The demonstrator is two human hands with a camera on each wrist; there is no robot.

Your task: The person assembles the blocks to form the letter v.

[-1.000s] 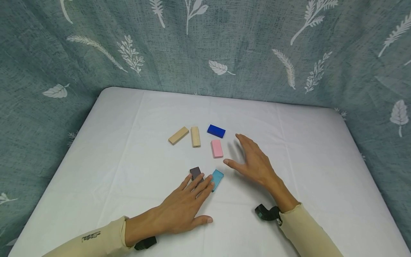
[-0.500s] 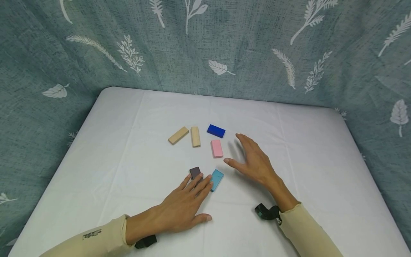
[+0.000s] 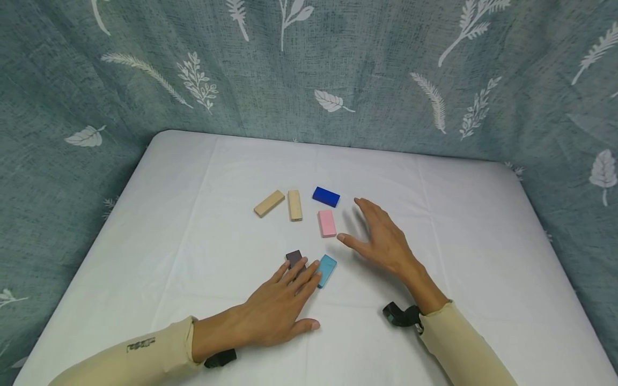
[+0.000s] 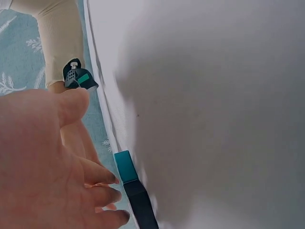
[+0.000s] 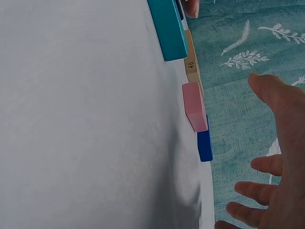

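My left hand (image 3: 280, 313) stretches its fingers, slightly spread, over a dark grey-brown block (image 3: 293, 258), partly covering it. Its fingertips also overlap the edge of a light blue block (image 3: 328, 268). In the left wrist view, the light blue block (image 4: 126, 167) and the dark block (image 4: 141, 202) lie beyond the fingertips; whether they touch is unclear. To the right, my right hand (image 3: 383, 244) holds nothing, thumb and fingers apart beside a pink block (image 3: 327, 223). A dark blue block (image 3: 326, 197) lies just behind the pink one, as the right wrist view confirms.
Two plain wooden blocks, one slanted (image 3: 269, 203) and one nearly straight (image 3: 295, 206), lie left of the blue block. A number shows on a wooden block (image 5: 191, 57) in the right wrist view. A white cloth (image 3: 193, 268) covers the table; a leaf-patterned curtain (image 3: 270, 80) hangs behind.
Both hands have shifted very slightly towards the table's far side, keeping their poses. The blocks have stayed where they were.
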